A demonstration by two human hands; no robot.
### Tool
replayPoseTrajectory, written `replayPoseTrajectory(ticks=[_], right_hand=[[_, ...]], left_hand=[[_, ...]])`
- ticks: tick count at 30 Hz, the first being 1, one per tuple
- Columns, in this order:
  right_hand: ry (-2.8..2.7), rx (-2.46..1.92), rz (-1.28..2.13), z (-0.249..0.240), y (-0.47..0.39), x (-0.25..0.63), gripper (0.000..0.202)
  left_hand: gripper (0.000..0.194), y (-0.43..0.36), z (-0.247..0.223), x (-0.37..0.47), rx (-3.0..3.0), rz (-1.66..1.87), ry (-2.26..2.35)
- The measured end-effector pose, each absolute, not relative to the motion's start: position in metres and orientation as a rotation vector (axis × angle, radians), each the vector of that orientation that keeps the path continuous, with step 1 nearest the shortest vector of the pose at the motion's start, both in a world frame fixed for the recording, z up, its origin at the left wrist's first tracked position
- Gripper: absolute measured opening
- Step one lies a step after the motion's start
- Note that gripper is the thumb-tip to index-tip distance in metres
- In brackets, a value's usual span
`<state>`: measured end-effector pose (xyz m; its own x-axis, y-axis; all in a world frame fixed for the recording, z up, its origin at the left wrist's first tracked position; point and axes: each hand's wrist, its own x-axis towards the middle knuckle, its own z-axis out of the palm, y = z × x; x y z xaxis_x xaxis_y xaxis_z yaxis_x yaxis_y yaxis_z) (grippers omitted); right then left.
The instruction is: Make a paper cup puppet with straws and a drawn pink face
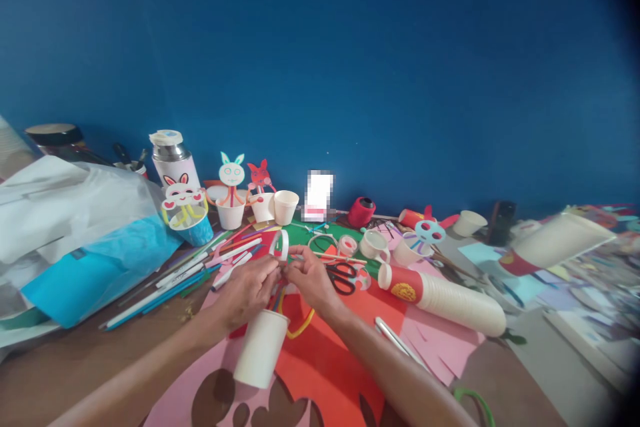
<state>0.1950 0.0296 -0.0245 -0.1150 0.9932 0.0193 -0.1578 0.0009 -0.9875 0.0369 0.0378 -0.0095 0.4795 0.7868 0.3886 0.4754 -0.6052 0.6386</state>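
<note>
Close together near the middle, my left hand (256, 285) and my right hand (309, 278) have their fingers pinched at a small white paper piece (285, 245) that stands up between them. Coloured stems, one of them yellow (300, 328), hang below my fingers. Under them a plain white paper cup (261, 349) leans slightly, its rim just below my left hand. My fingertips overlap, so exactly what each one grips is partly hidden. Red and pink cut paper (330, 367) lies beneath.
Black scissors (343, 278) lie right of my hands, beside a stack of paper cups (445, 299). Pens (187, 275) spread at the left, near a blue sheet (100, 273). Rabbit-faced cups (231, 212) line the wall side. A white mug (374, 245) stands right of centre.
</note>
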Motion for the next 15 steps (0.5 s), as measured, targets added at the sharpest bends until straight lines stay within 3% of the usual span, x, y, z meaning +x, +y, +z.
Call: replayPoseTrajectory(ticks=[7, 15], right_hand=[[-1.245, -1.065, 1.310, -0.019, 0.029, 0.198, 0.032], [-1.665, -1.197, 0.963, -0.007, 0.015, 0.203, 0.032]], left_hand=[[0.019, 0.038, -0.005, 0.037, 2.324, 0.776, 1.051], [0.015, 0.036, 0.002, 0.038, 2.362, 0.729, 1.044]])
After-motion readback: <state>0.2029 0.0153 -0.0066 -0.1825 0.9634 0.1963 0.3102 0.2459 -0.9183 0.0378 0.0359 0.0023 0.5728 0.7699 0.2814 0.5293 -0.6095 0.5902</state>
